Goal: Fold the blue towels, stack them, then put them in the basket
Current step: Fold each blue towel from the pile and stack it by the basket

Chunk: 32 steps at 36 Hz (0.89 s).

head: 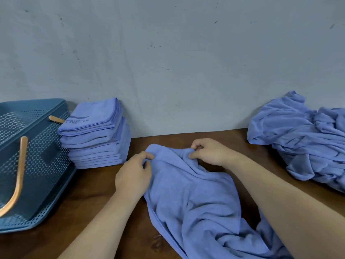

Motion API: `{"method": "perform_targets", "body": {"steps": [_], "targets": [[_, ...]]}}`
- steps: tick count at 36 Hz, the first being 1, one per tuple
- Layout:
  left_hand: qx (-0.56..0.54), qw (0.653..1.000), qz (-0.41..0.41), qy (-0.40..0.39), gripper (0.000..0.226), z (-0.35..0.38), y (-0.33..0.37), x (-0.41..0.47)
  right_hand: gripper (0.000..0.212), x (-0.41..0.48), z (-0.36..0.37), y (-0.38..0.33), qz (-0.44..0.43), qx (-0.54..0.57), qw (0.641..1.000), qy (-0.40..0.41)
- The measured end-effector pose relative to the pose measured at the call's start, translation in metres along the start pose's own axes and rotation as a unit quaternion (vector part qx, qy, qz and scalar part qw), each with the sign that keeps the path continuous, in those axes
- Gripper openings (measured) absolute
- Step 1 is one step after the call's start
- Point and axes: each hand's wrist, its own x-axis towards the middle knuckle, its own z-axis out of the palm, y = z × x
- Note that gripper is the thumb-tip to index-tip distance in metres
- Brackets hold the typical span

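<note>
- Now I see the left hand (133, 176) and right hand (207, 152) each pinching the far edge of a crumpled blue towel (196, 199) — centre of frame, on the brown table (89, 184).
- At left of centre the folded towel stack (97, 139) sits just beside the perforated basket (37, 165).
- At the right edge — the unfolded pile (302, 139).

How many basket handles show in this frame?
2. The near handle curves down the basket's front wall; the far handle shows only partly at the back rim, beside the folded stack.
</note>
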Motion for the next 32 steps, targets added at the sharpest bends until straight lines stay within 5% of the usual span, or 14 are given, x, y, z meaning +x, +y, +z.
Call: {"method": "perform_targets", "body": {"steps": [7, 11, 16, 19, 22, 25, 32], "targets": [[0.015, 0.999, 0.031, -0.009, 0.038, 0.004, -0.006, 0.003, 0.033, 0.007, -0.02, -0.004, -0.01, 0.177, 0.984, 0.034], [0.049, 0.998, 0.043, -0.011, 0.041, 0.005, -0.003, 0.0, 0.03, 0.031, -0.047, 0.001, -0.047, -0.053, 0.989, 0.131], [0.083, 0.995, 0.047, -0.023, 0.047, 0.007, -0.003, 0.0, 0.036, 0.037, -0.04, 0.005, -0.075, -0.319, 0.927, 0.183], [0.079, 0.995, 0.051, -0.023, 0.055, 0.006, -0.001, -0.001, 0.027, 0.02, -0.029, 0.009, -0.092, -0.335, 0.915, 0.207], [0.1, 0.993, 0.067, 0.007, 0.056, 0.008, 0.001, -0.004, 0.021, -0.008, -0.008, 0.016, -0.095, -0.237, 0.949, 0.184], [0.144, 0.985, 0.087, 0.035, 0.054, 0.012, 0.0, -0.005, 0.042, -0.028, 0.019, 0.028, -0.102, -0.214, 0.962, 0.134], [0.129, 0.98, 0.122, -0.088, 0.055, 0.011, 0.001, -0.005, 0.092, -0.057, 0.01, 0.051, 0.011, -0.313, 0.949, 0.039]]}}
